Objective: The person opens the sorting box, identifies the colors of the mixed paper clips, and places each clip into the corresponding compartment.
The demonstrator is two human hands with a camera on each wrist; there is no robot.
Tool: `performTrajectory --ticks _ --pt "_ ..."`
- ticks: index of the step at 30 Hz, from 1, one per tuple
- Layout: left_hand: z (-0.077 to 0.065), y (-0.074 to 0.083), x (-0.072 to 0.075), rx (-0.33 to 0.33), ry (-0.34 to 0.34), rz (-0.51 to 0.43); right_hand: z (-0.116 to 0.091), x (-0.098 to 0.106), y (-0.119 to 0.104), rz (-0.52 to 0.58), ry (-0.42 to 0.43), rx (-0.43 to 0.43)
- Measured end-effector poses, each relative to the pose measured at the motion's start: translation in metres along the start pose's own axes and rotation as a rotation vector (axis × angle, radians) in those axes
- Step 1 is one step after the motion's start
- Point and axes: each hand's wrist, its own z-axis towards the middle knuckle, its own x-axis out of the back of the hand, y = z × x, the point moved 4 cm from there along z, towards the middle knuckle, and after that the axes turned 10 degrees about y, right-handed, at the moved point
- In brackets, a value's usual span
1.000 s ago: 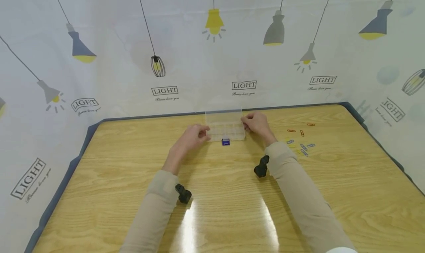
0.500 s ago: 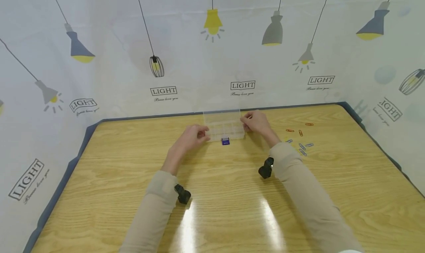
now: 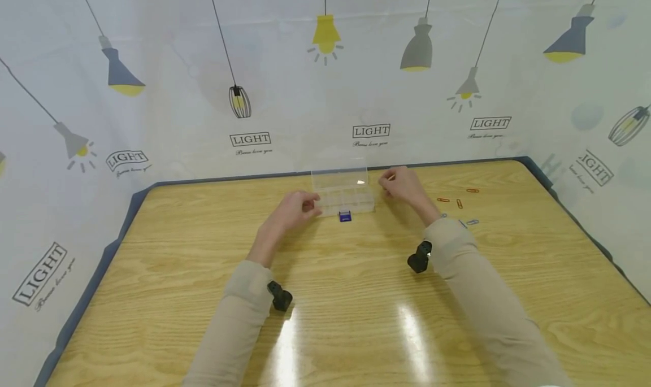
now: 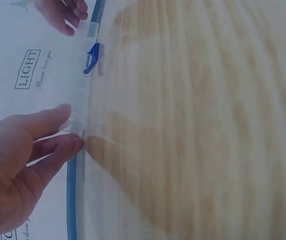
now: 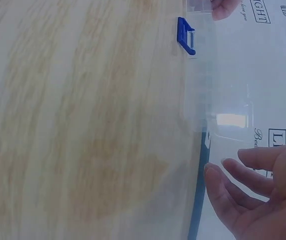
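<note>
A clear plastic compartment box (image 3: 351, 201) stands at the back of the table with its lid (image 3: 338, 179) raised. On its front hangs a blue latch (image 3: 345, 216), also plain in the right wrist view. My left hand (image 3: 292, 211) holds the box's left end; in the left wrist view the thumb and fingers (image 4: 57, 152) close around that corner. Just off the right end is my right hand (image 3: 404, 185). Its fingers are loosely bent and hold nothing, and in the right wrist view a gap separates them from the box (image 5: 199, 95).
Red paper clips (image 3: 459, 204) and blue paper clips (image 3: 473, 222) lie to the right, some hidden by the right sleeve (image 3: 452, 243). The wooden table (image 3: 203, 234) ends close behind the box at a lamp-print backdrop (image 3: 285, 65). Each wrist wears a black camera (image 3: 280, 296).
My right hand has left the box's right edge and moved a little right. Its sleeve now covers the yellow clips and some blue ones. The left hand stays at the box.
</note>
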Motion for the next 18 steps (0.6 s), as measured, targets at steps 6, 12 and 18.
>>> performTrajectory --ticks 6,12,18 --pt "0.000 0.001 0.000 -0.009 -0.008 0.013 -0.005 0.013 -0.002 0.007 -0.029 0.013" --pt "0.001 0.002 0.000 0.011 -0.017 0.013 -0.011 0.026 -0.004 -0.022 -0.051 0.065" --pt "0.001 0.002 0.000 0.009 -0.019 0.021 -0.019 0.037 -0.002 -0.021 -0.072 0.115"
